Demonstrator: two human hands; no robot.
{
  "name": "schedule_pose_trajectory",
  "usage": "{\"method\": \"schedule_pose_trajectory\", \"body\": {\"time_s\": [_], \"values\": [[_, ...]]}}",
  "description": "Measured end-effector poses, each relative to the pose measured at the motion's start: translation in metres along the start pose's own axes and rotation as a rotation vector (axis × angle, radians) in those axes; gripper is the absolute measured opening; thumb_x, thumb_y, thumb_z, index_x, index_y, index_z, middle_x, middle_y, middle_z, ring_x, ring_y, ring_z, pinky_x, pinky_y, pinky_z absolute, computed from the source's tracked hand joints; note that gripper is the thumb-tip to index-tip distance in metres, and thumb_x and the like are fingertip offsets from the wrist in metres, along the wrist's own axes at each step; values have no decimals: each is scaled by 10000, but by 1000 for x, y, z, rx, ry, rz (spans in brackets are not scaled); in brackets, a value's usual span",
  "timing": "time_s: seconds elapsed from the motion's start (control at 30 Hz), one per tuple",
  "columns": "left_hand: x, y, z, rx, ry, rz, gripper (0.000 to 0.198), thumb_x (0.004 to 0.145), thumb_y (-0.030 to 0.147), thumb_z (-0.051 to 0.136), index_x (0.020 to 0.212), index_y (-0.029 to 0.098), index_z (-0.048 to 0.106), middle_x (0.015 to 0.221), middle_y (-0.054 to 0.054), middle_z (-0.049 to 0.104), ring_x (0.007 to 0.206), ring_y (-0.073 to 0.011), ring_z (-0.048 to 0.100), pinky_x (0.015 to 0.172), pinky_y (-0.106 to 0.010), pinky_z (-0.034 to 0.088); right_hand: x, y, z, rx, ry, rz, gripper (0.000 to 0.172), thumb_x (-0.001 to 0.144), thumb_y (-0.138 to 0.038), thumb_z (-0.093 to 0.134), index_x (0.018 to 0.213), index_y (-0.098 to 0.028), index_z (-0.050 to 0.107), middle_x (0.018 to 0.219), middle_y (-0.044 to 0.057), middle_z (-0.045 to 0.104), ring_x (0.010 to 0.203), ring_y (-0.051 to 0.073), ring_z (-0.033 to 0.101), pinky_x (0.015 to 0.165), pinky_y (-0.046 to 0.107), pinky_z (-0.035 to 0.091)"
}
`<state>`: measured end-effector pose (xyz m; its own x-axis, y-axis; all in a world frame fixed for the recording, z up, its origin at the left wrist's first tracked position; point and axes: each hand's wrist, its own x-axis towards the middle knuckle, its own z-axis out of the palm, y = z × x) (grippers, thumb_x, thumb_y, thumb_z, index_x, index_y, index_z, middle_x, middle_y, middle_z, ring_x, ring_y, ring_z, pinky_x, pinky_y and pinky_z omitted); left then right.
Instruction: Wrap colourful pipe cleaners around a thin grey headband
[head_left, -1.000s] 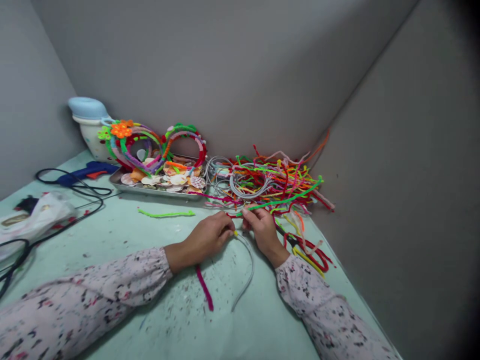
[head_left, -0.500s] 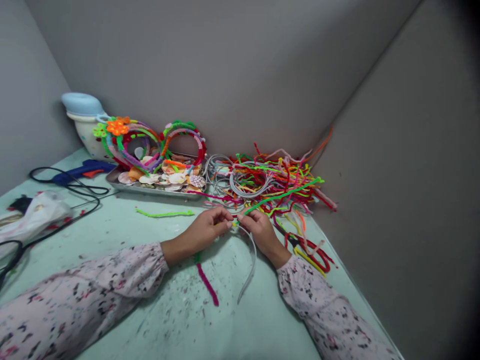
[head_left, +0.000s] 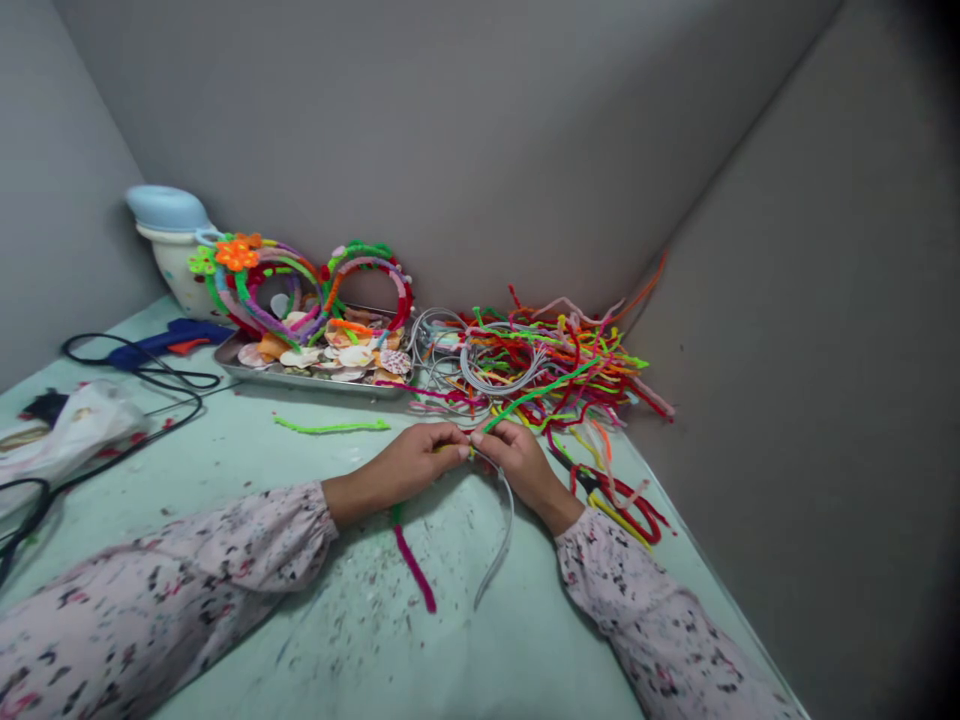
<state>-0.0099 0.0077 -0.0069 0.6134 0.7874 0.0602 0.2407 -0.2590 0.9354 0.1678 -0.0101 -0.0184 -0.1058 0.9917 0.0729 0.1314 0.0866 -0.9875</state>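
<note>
Over the middle of the table my two hands meet at a thin grey headband [head_left: 508, 528], whose bare end curves down toward me. My left hand [head_left: 420, 464] is closed in a pinch on the headband where pipe cleaner covers it; a bit of yellow shows at the fingertips. A green pipe cleaner [head_left: 541, 389] is pinched in my right hand [head_left: 520, 466], its free end slanting up to the right over the pile. Below my left wrist hangs a magenta end [head_left: 414, 567] with a little green above it; its upper part is hidden by the hand.
Behind my hands lies a pile of pipe cleaners [head_left: 592, 350] with bare grey headbands [head_left: 465, 375]. A metal tray [head_left: 315, 381] holds wrapped headbands and round pieces. Scissors [head_left: 641, 515] lie right. A blue glue gun [head_left: 161, 343], black cord [head_left: 196, 400] and plastic bag [head_left: 90, 430] are left.
The free end of the green pipe cleaner has drawn in toward my hands and reaches less far right. My fingertips have shifted slightly at the headband, which stays in place.
</note>
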Motion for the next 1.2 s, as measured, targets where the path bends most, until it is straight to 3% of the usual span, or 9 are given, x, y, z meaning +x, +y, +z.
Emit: {"method": "schedule_pose_trajectory", "body": {"time_s": [0.3, 0.6, 0.93, 1.13, 1.2], "values": [[1, 2, -1, 9, -23, -34, 208, 833, 307, 476, 784, 153, 608, 591, 30, 464, 549, -96, 397, 498, -201, 320, -1, 2, 1, -30, -11, -64, 196, 752, -365, 631, 732, -171, 611, 555, -36, 520, 490, 108, 462, 474, 229, 366], [0, 3, 0, 49, 12, -29, 207, 827, 317, 471, 759, 164, 594, 573, 39, 444, 535, -98, 385, 501, -207, 316, -5, 8, 2, -283, 84, -249, 203, 815, -357, 590, 744, -169, 626, 604, -11, 535, 552, 120, 465, 525, 236, 368], [-1, 2, 0, 57, 14, -27, 243, 846, 341, 447, 759, 164, 588, 592, 31, 458, 552, -104, 403, 532, -217, 336, -4, 5, 2, -195, 115, -281, 224, 842, -370, 559, 721, -182, 576, 602, -30, 489, 554, 112, 426, 527, 233, 345], [-2, 1, 1, 101, 69, 12, 237, 833, 304, 464, 963, 178, 617, 677, 19, 537, 621, -128, 463, 574, -228, 366, -2, 8, 2, -215, 122, -229, 284, 833, -401, 567, 649, -188, 528, 556, -40, 463, 522, 109, 415, 500, 232, 330], [-1, 0, 0, 118, 97, 26, 217, 825, 292, 476, 953, 177, 608, 699, 17, 548, 650, -135, 478, 597, -233, 375, -1, 9, 2, -193, 125, -202, 300, 828, -410, 572, 632, -190, 511, 543, -42, 461, 507, 107, 413, 490, 231, 331]]}}
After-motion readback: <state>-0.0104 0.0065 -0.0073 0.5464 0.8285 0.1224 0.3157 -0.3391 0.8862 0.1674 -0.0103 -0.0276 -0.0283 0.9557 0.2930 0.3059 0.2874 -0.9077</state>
